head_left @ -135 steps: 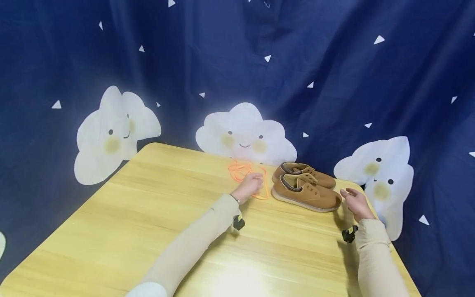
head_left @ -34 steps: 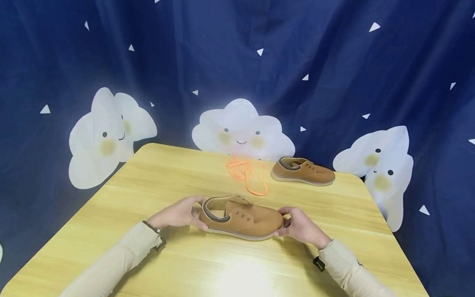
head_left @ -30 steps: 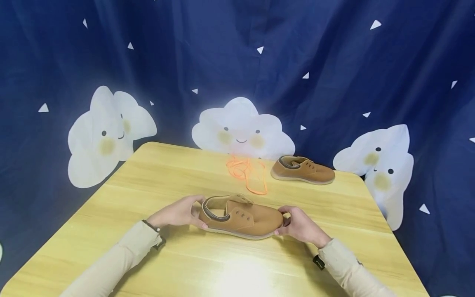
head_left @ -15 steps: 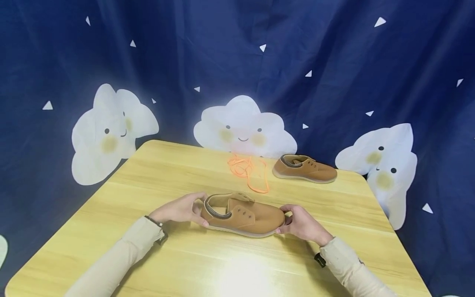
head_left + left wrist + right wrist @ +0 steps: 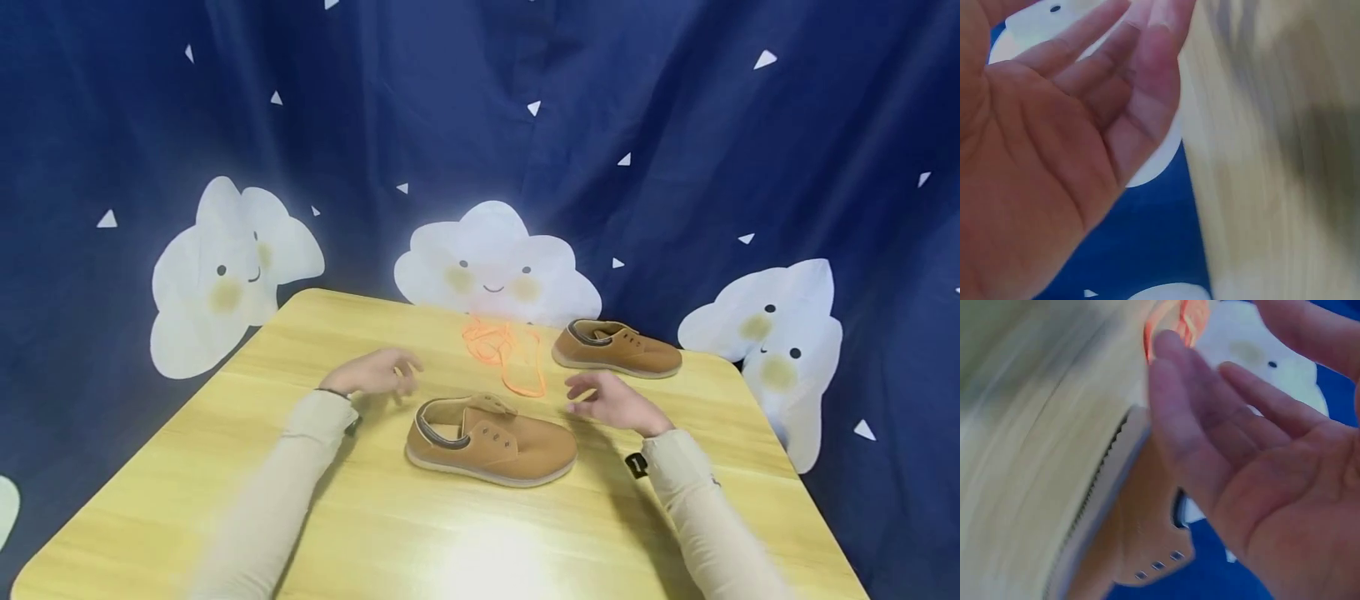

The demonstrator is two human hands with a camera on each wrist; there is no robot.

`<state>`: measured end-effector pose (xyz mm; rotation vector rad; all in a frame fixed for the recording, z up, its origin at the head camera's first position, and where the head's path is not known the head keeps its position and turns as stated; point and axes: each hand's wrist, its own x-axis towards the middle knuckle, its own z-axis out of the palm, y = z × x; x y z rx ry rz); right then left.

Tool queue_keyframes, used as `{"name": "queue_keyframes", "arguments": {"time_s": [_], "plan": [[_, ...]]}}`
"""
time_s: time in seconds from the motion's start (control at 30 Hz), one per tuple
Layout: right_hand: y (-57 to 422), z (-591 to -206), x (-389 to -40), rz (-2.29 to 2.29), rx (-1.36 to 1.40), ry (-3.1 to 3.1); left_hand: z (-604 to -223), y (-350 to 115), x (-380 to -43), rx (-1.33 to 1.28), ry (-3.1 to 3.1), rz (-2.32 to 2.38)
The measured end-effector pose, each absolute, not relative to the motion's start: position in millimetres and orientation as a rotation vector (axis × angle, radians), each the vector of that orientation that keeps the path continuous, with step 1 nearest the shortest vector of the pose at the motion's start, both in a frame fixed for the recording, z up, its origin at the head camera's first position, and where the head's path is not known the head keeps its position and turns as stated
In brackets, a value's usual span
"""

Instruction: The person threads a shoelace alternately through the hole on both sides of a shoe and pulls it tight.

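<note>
A brown shoe [image 5: 495, 440] stands upright in the middle of the table, its toe to the right and its eyelets unlaced. My left hand [image 5: 378, 372] hovers beyond its heel, fingers loosely bent and holding nothing; the palm [image 5: 1035, 150] shows bare in the left wrist view. Above and right of the toe is my right hand [image 5: 615, 402], also holding nothing. A matching brown shoe [image 5: 618, 348] stands behind it near the back edge. Between the hands, farther back, lies a tangled orange shoelace [image 5: 491, 342]. In the right wrist view a brown shoe [image 5: 1141, 519] appears beyond the fingers.
The wooden table [image 5: 225, 467] has rounded corners. A dark blue curtain [image 5: 465, 108] with white clouds and triangles hangs close behind its back edge. A bright glare lies on the tabletop near the front.
Earlier the near shoe was brought forward from beside the other one. Since half a second ago both hands have let go of it and moved up and away toward the back.
</note>
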<state>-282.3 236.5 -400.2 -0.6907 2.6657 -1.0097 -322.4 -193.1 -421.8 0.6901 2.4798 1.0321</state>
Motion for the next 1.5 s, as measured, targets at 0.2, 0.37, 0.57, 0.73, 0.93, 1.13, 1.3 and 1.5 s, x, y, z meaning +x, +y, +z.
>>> {"name": "queue_keyframes", "arguments": {"time_s": [0.2, 0.37, 0.57, 0.73, 0.93, 1.13, 1.3, 1.5], "plan": [[223, -423, -309, -1.213, -0.603, 2.685, -438, -171, -339, 0.570, 2.481, 1.052], [213, -439, -317, -1.175, -0.715, 2.662, -446, -165, -339, 0.577, 2.502, 1.056], [210, -441, -319, -0.996, -0.839, 2.621, -437, -162, -334, 0.620, 2.283, 1.222], [210, -439, -321, -0.898, -0.936, 2.615, -424, -161, -328, 0.698, 2.193, 1.227], [207, -438, -318, -1.036, -0.844, 2.634, -422, -164, -321, 0.795, 2.236, 1.113], [201, -432, -314, -1.204, -0.689, 2.757, -423, -166, -319, 0.817, 2.206, 1.114], [200, -414, -305, -1.070, -0.690, 2.817, -424, -165, -320, 0.814, 2.213, 1.104], [195, -394, -293, -1.089, -0.688, 2.827, -419, -164, -317, 0.778, 2.238, 1.072]]}}
